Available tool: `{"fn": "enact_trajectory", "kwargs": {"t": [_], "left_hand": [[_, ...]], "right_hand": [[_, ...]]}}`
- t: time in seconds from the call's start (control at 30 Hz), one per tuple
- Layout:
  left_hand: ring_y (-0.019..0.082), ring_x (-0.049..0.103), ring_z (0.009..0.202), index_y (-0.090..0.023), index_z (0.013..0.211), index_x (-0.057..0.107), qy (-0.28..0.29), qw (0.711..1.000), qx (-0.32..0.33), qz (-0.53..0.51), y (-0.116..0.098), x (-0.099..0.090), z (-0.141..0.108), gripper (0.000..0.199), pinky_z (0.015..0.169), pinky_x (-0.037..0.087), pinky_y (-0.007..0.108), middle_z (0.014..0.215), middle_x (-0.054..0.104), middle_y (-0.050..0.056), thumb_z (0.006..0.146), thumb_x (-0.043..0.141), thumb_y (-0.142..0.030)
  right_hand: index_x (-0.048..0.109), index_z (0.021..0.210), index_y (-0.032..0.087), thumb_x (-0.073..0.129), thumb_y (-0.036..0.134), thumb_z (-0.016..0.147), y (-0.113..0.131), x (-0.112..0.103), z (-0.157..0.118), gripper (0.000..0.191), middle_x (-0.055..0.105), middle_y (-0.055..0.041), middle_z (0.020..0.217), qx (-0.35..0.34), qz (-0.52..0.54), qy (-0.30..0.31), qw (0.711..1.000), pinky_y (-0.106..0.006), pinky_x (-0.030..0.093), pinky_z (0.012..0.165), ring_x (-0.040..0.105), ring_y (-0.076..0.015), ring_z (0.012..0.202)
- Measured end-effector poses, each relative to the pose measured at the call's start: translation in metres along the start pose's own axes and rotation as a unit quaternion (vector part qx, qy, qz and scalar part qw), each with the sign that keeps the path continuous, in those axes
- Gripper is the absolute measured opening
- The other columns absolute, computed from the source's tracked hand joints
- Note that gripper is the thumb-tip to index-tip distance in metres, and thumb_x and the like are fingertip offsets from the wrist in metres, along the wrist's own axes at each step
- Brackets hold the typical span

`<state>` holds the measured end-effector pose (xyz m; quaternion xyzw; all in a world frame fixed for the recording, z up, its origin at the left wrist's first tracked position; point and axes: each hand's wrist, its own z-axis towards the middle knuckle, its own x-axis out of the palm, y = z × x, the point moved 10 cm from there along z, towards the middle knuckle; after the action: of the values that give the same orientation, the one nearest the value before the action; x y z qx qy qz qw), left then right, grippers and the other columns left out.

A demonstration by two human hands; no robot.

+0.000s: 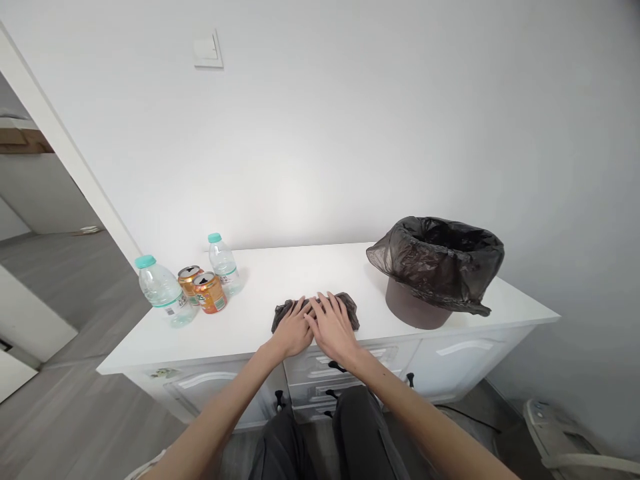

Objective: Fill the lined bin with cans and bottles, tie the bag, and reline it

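Note:
A crumpled, dark translucent plastic bag (350,309) lies near the front edge of the white cabinet top. My left hand (295,327) rests on its left part, fingers spread. Beside it, my right hand (332,325) lies over the bag's middle with fingers apart, and the two hands touch. To the right stands a brown bin (415,308) lined with a dark plastic bag (435,267) folded over its rim. The inside of the bin is too dark to make out.
On the left of the white cabinet top (300,267) stand a large bottle (165,293), a smaller bottle (224,265) and two orange cans (210,293), (190,281). A light switch (207,50) is on the wall behind. Drawer handles face my knees.

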<state>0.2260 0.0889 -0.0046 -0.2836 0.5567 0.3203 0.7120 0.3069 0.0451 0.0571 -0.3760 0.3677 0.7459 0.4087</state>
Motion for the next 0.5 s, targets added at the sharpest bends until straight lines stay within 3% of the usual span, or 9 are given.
{"fn": "enact_trajectory", "kwargs": {"t": [0.1,0.3,0.4,0.5], "left_hand": [[0.032,0.027,0.161,-0.03,0.167,0.031,-0.016,1.0,0.008,0.003,0.009,0.002,-0.008,0.058,0.129,0.027,0.056,0.173,0.034,0.004,0.11,0.033,-0.041],[0.026,0.026,0.162,-0.036,0.165,0.036,-0.038,0.999,0.021,0.008,0.045,-0.002,-0.026,0.055,0.131,0.023,0.052,0.172,0.034,0.001,0.111,0.032,-0.05],[0.024,0.025,0.163,-0.032,0.162,0.042,-0.039,0.999,-0.012,-0.017,0.07,-0.008,-0.033,0.056,0.132,0.021,0.05,0.172,0.034,0.002,0.111,0.031,-0.051],[0.024,0.024,0.163,-0.024,0.162,0.042,-0.057,0.993,-0.082,-0.068,0.093,-0.018,-0.04,0.061,0.133,0.022,0.051,0.172,0.035,0.006,0.111,0.027,-0.054]], "right_hand": [[0.043,0.163,0.025,0.026,0.046,0.112,-0.016,0.029,-0.008,0.057,0.04,-0.0101,0.169,0.062,0.012,0.064,0.996,-0.059,0.025,0.127,0.029,-0.0359,0.159],[0.035,0.167,0.024,0.023,0.051,0.112,-0.042,0.058,-0.006,0.062,0.026,-0.0066,0.176,0.068,0.011,0.114,0.991,-0.051,0.019,0.131,0.019,-0.0314,0.163],[0.037,0.166,0.019,0.027,0.052,0.111,-0.032,0.058,-0.011,0.065,0.023,-0.0121,0.176,0.097,-0.008,0.089,0.991,-0.057,0.017,0.129,0.018,-0.037,0.162],[0.037,0.166,0.02,0.027,0.061,0.108,0.0,0.053,-0.024,0.071,0.023,-0.0137,0.176,0.099,-0.01,0.054,0.994,-0.066,0.008,0.128,0.016,-0.0412,0.162]]}}
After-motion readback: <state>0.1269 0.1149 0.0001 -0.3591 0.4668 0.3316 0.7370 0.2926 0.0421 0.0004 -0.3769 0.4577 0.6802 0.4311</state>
